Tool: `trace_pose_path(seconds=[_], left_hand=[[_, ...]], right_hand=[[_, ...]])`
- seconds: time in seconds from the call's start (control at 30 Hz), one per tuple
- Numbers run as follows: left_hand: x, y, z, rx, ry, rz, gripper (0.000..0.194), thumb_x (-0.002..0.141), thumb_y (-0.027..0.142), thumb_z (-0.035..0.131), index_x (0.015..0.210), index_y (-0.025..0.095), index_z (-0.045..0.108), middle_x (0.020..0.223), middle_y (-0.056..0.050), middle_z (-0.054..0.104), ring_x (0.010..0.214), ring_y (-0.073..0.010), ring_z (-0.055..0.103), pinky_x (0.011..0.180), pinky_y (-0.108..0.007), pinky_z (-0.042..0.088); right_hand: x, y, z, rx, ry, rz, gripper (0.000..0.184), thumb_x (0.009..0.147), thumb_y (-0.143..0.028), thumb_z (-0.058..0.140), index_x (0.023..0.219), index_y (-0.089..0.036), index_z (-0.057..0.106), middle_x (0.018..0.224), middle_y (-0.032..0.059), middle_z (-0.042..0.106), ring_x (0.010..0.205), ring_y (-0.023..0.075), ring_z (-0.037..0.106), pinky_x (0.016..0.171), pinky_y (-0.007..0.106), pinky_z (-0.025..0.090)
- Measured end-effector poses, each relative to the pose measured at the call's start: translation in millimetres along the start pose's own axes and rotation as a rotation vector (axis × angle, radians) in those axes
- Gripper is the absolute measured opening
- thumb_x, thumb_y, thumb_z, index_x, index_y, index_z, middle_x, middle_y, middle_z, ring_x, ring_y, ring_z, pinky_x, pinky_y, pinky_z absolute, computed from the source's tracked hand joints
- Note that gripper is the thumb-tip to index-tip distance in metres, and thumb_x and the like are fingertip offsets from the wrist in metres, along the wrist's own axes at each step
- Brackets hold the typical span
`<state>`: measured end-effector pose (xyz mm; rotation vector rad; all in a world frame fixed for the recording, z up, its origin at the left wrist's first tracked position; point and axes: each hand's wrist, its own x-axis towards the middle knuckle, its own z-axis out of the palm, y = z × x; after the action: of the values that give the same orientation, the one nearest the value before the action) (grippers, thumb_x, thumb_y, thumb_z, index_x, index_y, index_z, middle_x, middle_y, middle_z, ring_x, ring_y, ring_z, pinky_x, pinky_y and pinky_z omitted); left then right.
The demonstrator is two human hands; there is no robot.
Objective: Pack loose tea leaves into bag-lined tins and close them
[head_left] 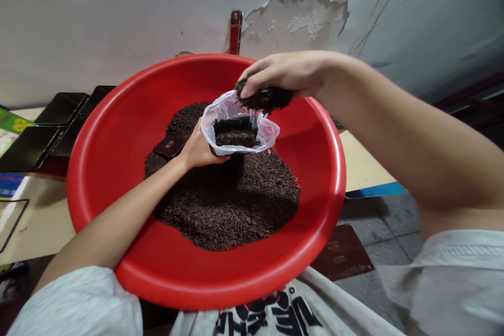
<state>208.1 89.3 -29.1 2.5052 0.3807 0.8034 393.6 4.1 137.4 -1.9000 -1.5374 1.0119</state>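
Note:
A wide red basin (106, 168) holds a heap of dark brown dried bits (232, 215) that look like loose tea leaves. My left hand (199, 147) grips a dark container lined with a clear plastic bag (270, 136), its mouth spread wide over the rim. More of the dark bits lie inside it. Above the bag's right side, my right hand (283, 76) is closed around a clump of the loose dark bits (265, 98). A small dark brown lid or flat box (169, 147) rests on the heap, left of my left hand.
Several black trays (61, 108) stand on a pale table (51, 205) at the left. A dark red upright piece (235, 31) leans by the peeling wall (303, 18). A dark red box or panel (342, 252) lies low at the right, over grey floor tiles (394, 215).

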Motion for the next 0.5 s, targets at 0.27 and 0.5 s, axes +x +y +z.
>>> trace_pose_path(seconds=[0.27,0.5], left_hand=[[-6,-10,5.5,0.013,0.010,-0.008,0.105,0.052,0.044,0.080,0.139,0.018,0.028,0.146,-0.016,0.037,0.137,-0.0360,0.032,0.116,-0.056,0.026],[-7,0,4.3,-0.039,0.022,-0.037,0.097,0.052,0.037,0.080,0.135,0.023,0.032,0.143,-0.012,0.041,0.137,-0.0353,0.033,0.116,-0.055,0.028]], right_hand=[[17,2,61,-0.648,0.081,-0.269,0.018,0.066,-0.023,0.075,0.080,-0.016,0.066,0.082,0.0046,0.064,0.091,0.0241,0.063,0.085,0.037,0.050],[-5,0,30,-0.624,0.257,-0.297,0.015,0.083,-0.030,0.060,0.085,-0.017,0.067,0.084,0.0016,0.064,0.081,0.0161,0.062,0.077,0.030,0.047]])
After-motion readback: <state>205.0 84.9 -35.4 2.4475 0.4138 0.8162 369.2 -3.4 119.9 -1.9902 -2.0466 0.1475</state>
